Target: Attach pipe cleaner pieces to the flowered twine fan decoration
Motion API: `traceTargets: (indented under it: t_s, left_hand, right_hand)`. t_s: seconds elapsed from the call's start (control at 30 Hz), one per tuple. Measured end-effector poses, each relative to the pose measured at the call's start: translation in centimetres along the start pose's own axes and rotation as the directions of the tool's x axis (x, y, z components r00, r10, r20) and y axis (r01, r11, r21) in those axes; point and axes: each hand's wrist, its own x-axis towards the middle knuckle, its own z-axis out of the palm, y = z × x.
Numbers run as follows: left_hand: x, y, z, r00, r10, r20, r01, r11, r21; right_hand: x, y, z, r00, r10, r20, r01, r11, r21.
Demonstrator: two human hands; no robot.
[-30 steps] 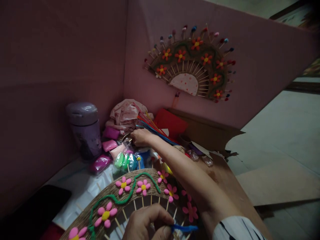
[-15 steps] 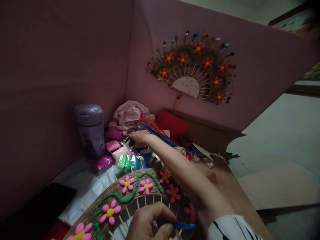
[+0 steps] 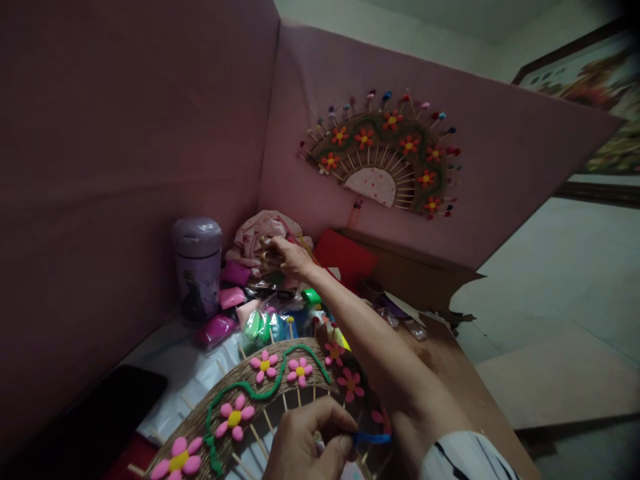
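Head view: pinching one end of slim blue strip (image 3: 374, 438) between thumb and forefinger of left hand (image 3: 310, 437), with free end to right of fingertips. Reaching with right hand (image 3: 293, 258) to brownish rounded item (image 3: 267, 253) near pink spotted cloth (image 3: 245, 241); cannot tell whether gripped.

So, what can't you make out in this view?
Head view, all:
What the right hand holds: dim, blurred.
Near fan: right part behind right forearm, bottom cut by lower edge.
Blue strip: inner end hidden by left hand.
Framed picture: cut by right edge.
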Motion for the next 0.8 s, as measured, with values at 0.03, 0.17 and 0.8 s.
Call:
traceTargets:
  t_s: [0.03,0.17,0.8]
  left_hand:
    - [0.0,0.1,0.1,1.000,0.010,-0.008,-0.010,1.000,-0.002]
    - [0.0,1.3,0.4,0.996,0.058,-0.065,-0.058,0.998,-0.006]
    - [4.8,1.4,-1.6,0.815,0.390,-0.428,-0.432,0.902,0.000]
  right_hand:
    - [0.0,-0.2,-0.7,0.999,-0.004,-0.046,0.006,0.999,0.038]
    - [-0.9,-1.7,-4.1,0.968,0.020,-0.249,0.046,0.966,0.254]
    - [-29.4,-8.7,-15.8,0.680,0.219,-0.700,0.224,0.847,0.483]
